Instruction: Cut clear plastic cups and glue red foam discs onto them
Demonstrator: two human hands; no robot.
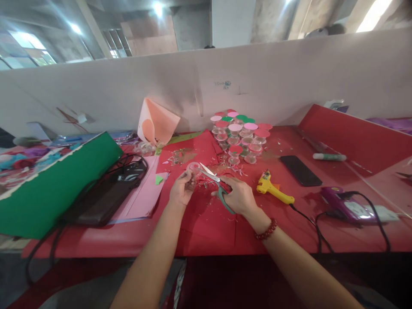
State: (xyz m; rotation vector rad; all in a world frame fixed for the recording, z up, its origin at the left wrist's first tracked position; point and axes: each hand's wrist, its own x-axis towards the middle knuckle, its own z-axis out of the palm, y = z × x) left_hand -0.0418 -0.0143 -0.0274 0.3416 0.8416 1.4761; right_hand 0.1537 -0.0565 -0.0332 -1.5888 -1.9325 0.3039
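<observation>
Head view: the person is leaning over a red tabletop (206, 223), and both bare forearms are reaching in from the bottom edge. The left hand (183, 189) is holding a small clear cup (194, 168) just above the tabletop, its fingers (189, 177) pinching the cup from the side. This grip is probably leaving the cup's far side free for the blades. The right hand (236, 196), with a red bead bracelet (265, 230) at the wrist, is gripping the scissors (214, 178). Its fingers are curling through the green handle loops, and the blades are standing open, with the tips pointing at the cup and almost touching it. Both hands are meeting over a patch strewn with fine clippings (222, 171), so the cut bits seem to be dropping straight down there.

Behind the hands, a cluster of lidded cups (240, 133) in pink, red and green is standing stacked near the partition, apparently set out of the cutting space yet within reach. A yellow glue gun (273, 189) is lying just right of the right hand, with its cord trailing off to the right. A black phone (300, 170) and a white glue stick (328, 157) are resting further right, well apart from the scissors. To the left, pink paper (144, 193), a black pouch (106, 193) and a green sheet (54, 184) are lying pushed aside.
</observation>
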